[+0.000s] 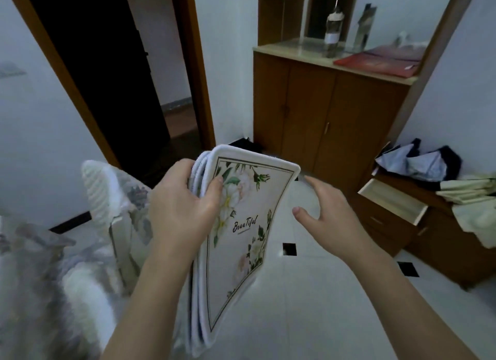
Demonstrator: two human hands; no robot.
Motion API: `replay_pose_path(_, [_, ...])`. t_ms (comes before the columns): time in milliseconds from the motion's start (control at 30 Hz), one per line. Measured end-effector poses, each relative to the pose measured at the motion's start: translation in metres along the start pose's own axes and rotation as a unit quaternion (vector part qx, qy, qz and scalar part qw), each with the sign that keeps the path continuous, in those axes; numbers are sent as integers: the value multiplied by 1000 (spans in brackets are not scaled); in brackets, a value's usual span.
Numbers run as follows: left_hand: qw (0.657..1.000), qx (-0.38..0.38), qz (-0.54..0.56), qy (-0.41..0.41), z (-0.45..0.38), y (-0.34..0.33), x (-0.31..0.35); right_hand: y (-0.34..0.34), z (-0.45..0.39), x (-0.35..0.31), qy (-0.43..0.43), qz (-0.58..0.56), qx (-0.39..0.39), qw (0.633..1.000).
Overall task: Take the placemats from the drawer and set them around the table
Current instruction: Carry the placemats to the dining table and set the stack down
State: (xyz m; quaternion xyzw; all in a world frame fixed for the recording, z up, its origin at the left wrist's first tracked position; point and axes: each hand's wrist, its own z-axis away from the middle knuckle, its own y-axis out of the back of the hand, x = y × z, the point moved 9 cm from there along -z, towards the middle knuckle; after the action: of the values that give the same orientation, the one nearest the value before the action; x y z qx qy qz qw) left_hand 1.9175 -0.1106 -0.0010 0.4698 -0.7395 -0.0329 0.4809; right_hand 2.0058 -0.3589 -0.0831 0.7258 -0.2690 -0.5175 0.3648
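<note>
A stack of white placemats point(236, 241) with a flower print and the word "Beautiful" hangs upright in the middle of the view. My left hand point(182, 201) grips the stack's upper left edge, thumb on the printed face. Just to the right of the stack, my right hand point(327, 209) hovers with fingers spread and holds nothing. At the right, a light-coloured drawer point(394, 201) stands pulled out of a low wooden chest point(453, 255).
A wooden cabinet point(330, 118) with a bottle and a red folder on top stands ahead. Clothes lie piled on the chest point(429, 163). A chair back with a floral cover point(112, 198) is at the left, a dark doorway point(112, 64) behind it. White tiled floor point(308, 292) lies below.
</note>
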Motion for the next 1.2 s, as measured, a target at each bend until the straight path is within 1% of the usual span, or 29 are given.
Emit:
replay_pose_path(133, [998,-57,-7,-13,-51,-63,-25,-3,-54,13,-27,10,17,999])
replay_pose_path(333, [989,-128,-65,-43,-110,-145,-62,-19,-114,33,-48,13,27,998])
replay_pose_path(467, [984,-142,-104,-36,-148,-179,-93,-31,-165,44,-50,26,20,998])
replay_pose_path(600, [982,-144,-124,-16,-186,-209,-124,-55,-229,52,-30,42,0,999])
replay_pose_path(733, [975,-155,-157,-5,-227,-244,-146,-80,-298,54,14,58,-11,998])
replay_pose_path(833, [972,-139,-190,-4,-265,-259,-156,-99,-359,45,56,61,-32,996])
replay_pose_path(900, [969,-121,-213,12,-288,-263,-168,-115,-400,32,92,54,-53,993])
replay_pose_path(1067, [960,-81,-260,73,-329,-247,-209,-163,-477,-23,174,39,-97,979])
replay_pose_path(1200, [946,-53,-309,82,-363,-226,-251,-211,-517,-75,242,30,-136,960])
